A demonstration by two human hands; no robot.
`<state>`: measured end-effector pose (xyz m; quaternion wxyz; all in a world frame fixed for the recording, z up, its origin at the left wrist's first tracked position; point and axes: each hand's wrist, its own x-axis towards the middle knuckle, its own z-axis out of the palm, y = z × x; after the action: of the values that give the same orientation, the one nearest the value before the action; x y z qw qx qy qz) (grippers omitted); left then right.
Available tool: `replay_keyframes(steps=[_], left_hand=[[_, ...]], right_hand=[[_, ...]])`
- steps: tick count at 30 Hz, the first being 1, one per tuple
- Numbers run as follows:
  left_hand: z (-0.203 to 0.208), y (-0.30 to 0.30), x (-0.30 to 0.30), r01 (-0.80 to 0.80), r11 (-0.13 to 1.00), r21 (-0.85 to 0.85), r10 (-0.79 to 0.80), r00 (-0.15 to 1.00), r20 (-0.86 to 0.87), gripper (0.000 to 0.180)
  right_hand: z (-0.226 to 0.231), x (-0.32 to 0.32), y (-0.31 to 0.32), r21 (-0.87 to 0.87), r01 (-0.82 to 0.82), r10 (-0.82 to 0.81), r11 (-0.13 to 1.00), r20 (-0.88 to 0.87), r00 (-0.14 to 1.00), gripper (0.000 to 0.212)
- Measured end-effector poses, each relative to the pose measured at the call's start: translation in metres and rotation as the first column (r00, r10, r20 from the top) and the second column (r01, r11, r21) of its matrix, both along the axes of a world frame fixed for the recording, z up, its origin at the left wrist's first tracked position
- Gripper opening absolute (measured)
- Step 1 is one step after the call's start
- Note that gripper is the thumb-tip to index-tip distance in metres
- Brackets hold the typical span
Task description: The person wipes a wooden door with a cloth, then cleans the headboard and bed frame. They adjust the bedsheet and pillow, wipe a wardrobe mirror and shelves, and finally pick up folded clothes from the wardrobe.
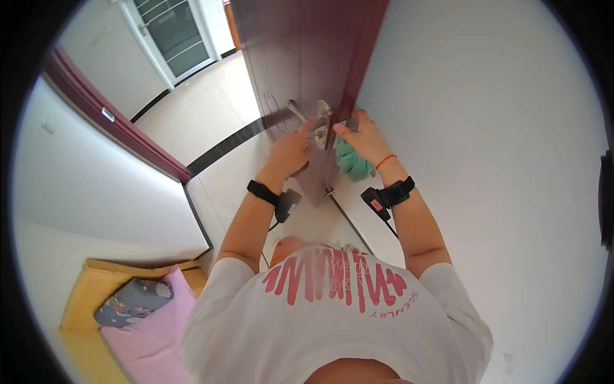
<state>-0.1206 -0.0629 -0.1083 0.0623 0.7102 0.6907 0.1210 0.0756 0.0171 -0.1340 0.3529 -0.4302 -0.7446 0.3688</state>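
A dark red-brown door (307,57) stands ajar in front of me, its edge toward me. On it are a metal lever handle (296,110) and a lock plate (322,112). My left hand (291,150) is at the door's left face, its index finger reaching to the handle's base by the plate; the other fingers are curled, and what they hold is hidden. Past the door edge, on the right, my right hand (364,137) is closed, its thumb toward the edge. From under it hangs a green cloth (354,161), which it grips.
A white wall (460,160) is close on the right. On the left are a dark red door frame (121,121) and a dark threshold strip (227,146). A bed with a pink sheet (150,339) and a grey patterned pillow (134,301) stands at lower left. Beyond is a glass-panelled door (176,38).
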Motion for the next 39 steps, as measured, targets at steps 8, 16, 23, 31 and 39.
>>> replay_keyframes(steps=[8,16,23,31,39], left_hand=[[-0.034,-0.056,0.014,0.006,0.998,0.058,-0.039,0.806,0.590,0.071],[-0.038,-0.080,0.019,0.044,0.999,0.004,-0.036,0.750,0.661,0.055],[-0.055,-0.116,0.017,-0.050,0.998,0.044,0.002,0.684,0.730,0.042],[-0.044,-0.155,0.012,-0.098,0.995,-0.025,0.085,0.680,0.728,0.043],[-0.025,-0.174,-0.009,-0.114,0.993,0.017,0.081,0.799,0.596,0.049]], right_hand=[[-0.023,0.028,0.018,0.107,0.344,-0.360,0.933,0.198,0.912,0.072],[-0.013,0.097,0.013,0.187,0.651,-0.676,0.736,0.168,0.717,0.078],[-0.020,0.183,-0.001,0.327,0.717,-0.729,0.615,-0.109,0.675,0.069],[-0.090,0.133,-0.059,-0.304,0.214,-0.323,0.928,-0.372,0.870,0.030],[0.013,-0.021,-0.107,-0.224,-0.800,0.734,0.557,-0.318,0.600,0.039]])
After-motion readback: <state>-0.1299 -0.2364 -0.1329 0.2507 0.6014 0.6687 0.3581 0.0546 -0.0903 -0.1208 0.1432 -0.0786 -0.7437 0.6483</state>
